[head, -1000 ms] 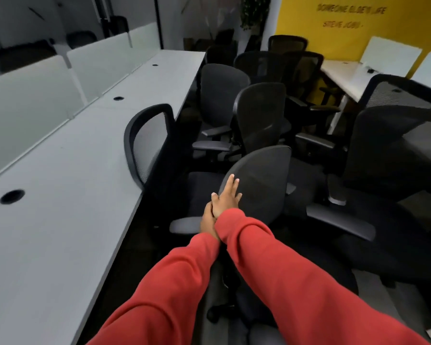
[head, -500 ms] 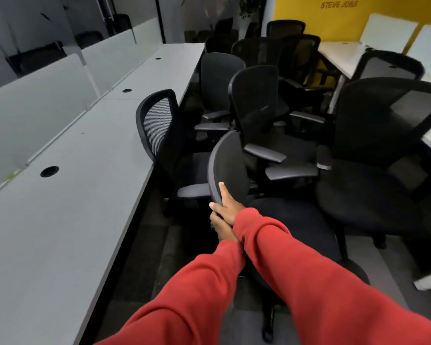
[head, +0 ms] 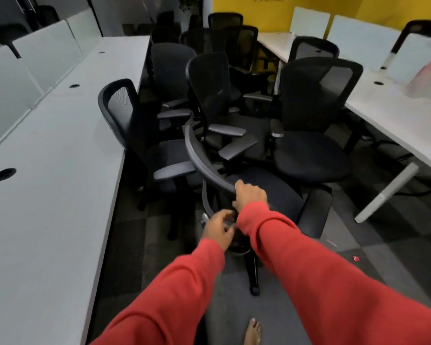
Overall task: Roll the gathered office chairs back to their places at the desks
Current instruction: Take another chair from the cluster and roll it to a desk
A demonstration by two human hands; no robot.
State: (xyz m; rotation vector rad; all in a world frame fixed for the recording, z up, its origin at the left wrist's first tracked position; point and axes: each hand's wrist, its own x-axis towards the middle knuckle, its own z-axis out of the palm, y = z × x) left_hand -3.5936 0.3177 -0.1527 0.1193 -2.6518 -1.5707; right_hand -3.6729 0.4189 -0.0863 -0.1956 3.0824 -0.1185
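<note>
Two red-sleeved arms reach into an aisle jammed with black office chairs [head: 209,78]. At far left runs a long white bench [head: 47,170], with one mesh-backed chair [head: 119,108] drawn up beside it. The left hand [head: 218,229] curls low behind the nearest chair [head: 276,195]; blur hides whether it grips anything. Just above and to its right, the right hand [head: 250,195] is clamped on that chair's grey backrest rim. A second bench [head: 396,113] lines the right side.
</note>
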